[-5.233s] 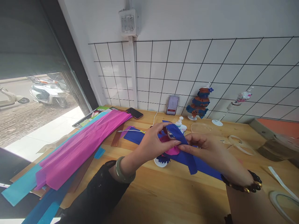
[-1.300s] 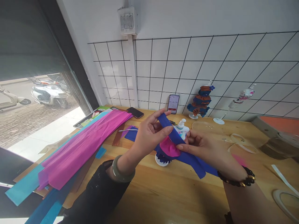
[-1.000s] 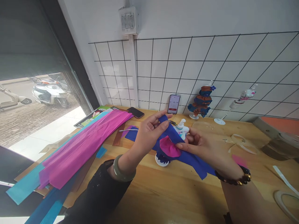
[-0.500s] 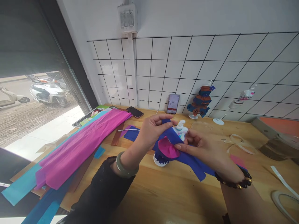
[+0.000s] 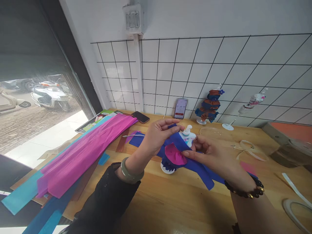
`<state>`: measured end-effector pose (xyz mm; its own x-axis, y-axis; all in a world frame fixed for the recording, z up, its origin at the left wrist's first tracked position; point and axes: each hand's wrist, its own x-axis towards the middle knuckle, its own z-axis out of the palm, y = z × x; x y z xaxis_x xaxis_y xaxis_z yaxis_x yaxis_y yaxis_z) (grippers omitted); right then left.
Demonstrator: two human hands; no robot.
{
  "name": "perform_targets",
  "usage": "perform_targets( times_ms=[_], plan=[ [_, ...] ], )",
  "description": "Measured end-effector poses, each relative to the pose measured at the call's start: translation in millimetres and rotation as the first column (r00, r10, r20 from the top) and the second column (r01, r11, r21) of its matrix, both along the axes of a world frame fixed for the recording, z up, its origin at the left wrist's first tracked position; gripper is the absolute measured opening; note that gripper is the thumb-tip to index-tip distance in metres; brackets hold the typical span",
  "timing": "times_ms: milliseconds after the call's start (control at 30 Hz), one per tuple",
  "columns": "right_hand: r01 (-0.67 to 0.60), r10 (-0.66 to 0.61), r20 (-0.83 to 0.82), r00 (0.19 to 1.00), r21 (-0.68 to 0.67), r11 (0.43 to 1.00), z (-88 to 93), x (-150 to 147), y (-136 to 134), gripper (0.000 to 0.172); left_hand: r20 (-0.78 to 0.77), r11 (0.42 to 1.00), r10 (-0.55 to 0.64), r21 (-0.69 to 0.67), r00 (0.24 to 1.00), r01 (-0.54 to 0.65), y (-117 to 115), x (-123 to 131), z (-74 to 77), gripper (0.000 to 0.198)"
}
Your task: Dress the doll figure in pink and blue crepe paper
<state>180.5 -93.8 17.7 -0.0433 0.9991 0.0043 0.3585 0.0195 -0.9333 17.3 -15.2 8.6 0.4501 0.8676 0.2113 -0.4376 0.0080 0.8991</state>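
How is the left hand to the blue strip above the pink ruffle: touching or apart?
Touching. The head view shows the left hand pinching the blue strip between thumb and index finger.

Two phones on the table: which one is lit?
The upright phone by the tiled wall: it glows and shows digits. The other phone lies flat near the pink sheets, dark.
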Motion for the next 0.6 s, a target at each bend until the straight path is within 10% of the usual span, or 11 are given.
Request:
perform_targets(
  times_ms=[600],
  plan=[
    [0.017, -0.004, 0.121, 0.993, -0.107, 0.994, 11.7, 2, -18, 0.077, 0.105, 0.865, 0.417, 0.26, 0.903, -0.43, -4, -13, 16.4, 0.02]
  ],
)
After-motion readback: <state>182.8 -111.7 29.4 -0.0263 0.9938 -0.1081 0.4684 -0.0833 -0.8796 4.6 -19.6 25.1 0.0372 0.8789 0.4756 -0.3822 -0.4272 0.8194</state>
